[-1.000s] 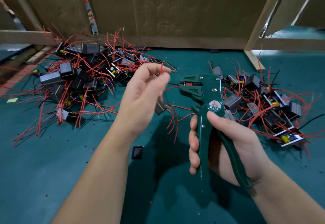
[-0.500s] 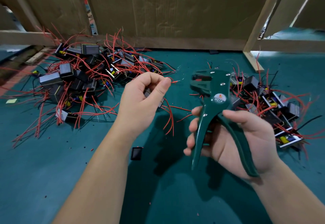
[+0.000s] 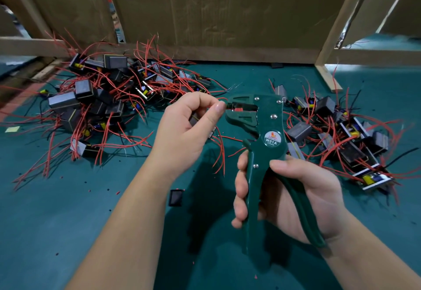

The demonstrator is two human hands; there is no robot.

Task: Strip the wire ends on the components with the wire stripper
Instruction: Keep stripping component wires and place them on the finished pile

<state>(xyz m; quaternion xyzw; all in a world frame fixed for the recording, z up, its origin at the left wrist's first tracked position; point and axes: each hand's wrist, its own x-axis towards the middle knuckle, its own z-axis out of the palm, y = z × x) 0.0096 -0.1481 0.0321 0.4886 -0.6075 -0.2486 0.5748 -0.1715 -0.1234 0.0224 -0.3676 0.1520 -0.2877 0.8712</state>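
- The wire stripper [image 3: 262, 134] is held in the air above the green bench [image 3: 68, 221], between the two heaps of components and in front of the person.
- Its long axis runs roughly upright in the view. The handles point down toward the person and the head is at the top.
- The head is turned to the left, so its mouth faces the left hand [image 3: 189, 130]. A round label reading W01A faces the camera.
- The right hand [image 3: 296, 194] grasps the tool. Its fingers [image 3: 241, 189] are curled round the front handle, the thumb lies across the body below the label, and the rear handle rests in the palm. The two handles stand partly apart.
- The left hand is clenched, pinching a red wire [image 3: 224, 105] between thumb and forefinger. The wire's end sits right at the mouth of the tool.
- The wire's component [image 3: 213, 130] is mostly hidden behind that hand. More red leads [image 3: 219, 153] hang loose beneath it.
- A large heap of components [image 3: 102, 98] with red wires lies on the bench to the left. A smaller heap [image 3: 341, 130] lies to the right, behind the tool.
- A small black square piece [image 3: 175, 197] lies flat on the bench below the left forearm.
- Cardboard sheeting [image 3: 216, 16] and a wooden frame [image 3: 337, 27] stand at the back.
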